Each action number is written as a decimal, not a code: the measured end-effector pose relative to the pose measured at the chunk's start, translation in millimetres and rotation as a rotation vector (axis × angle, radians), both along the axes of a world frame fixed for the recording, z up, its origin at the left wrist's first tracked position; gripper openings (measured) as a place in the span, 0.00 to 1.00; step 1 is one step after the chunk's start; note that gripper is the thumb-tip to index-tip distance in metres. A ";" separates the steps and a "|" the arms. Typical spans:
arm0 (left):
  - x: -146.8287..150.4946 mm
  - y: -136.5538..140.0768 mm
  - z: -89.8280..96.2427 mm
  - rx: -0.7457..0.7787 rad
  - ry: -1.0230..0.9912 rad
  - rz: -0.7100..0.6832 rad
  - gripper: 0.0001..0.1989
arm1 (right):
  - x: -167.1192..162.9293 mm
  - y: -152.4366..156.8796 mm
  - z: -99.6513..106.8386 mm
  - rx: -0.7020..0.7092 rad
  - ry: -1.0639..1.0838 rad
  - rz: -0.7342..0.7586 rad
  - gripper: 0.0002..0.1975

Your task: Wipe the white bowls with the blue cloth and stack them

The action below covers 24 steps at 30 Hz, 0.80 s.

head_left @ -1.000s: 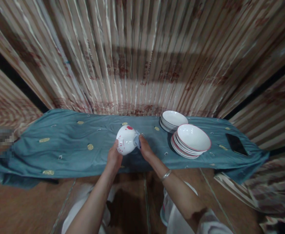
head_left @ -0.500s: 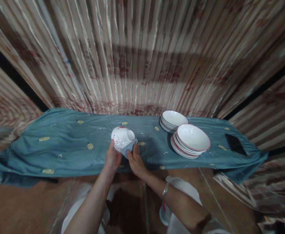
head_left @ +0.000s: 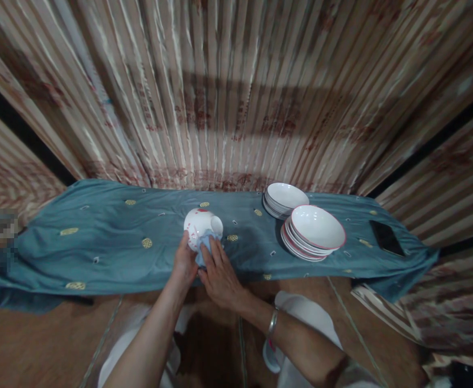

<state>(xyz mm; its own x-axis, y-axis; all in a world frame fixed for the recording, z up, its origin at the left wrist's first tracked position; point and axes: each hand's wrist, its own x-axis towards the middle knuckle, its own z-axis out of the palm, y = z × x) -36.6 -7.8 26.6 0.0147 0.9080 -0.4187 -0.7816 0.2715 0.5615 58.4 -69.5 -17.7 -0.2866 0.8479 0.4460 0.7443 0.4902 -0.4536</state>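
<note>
A white bowl with red markings (head_left: 198,222) is tilted on its side above the table, its foot ring turned to the right. My left hand (head_left: 185,260) grips the bowl's near left rim, with part of the fingers hidden behind it. Against the bowl's outer wall, my right hand (head_left: 221,275) presses a light blue cloth (head_left: 204,249). The fingers of that hand lie over the cloth, which is bunched between them and the bowl.
A teal patterned tablecloth (head_left: 118,253) covers the long narrow table. Right of my hands stand a stack of red-rimmed bowls (head_left: 317,229) and a stack of dark-rimmed bowls (head_left: 285,196). A black phone (head_left: 386,237) lies farther right. Pleated curtains (head_left: 228,108) hang behind.
My right hand has moved left and over the bowl's side, and the cloth has gone from spread flat to bunched under the fingers. The left hand keeps its hold on the bowl.
</note>
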 end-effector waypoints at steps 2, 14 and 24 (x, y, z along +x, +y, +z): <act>0.8 -0.8 1.3 -0.003 0.026 -0.001 0.18 | 2.4 2.7 5.6 0.058 -0.053 0.013 0.30; 6.4 4.3 -18.6 0.247 0.074 -0.026 0.16 | 27.2 35.1 34.3 0.036 0.008 -0.101 0.27; 10.8 0.4 -5.4 0.212 0.005 -0.002 0.17 | 44.7 69.0 12.6 -0.250 0.473 -0.233 0.28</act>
<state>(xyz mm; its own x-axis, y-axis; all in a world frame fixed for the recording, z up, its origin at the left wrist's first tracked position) -25.8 -7.4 21.2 0.0153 0.9757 -0.2184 -0.7782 0.1488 0.6101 103.0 -0.5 -5.1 0.1014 0.9607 0.2585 0.5079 0.1734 -0.8438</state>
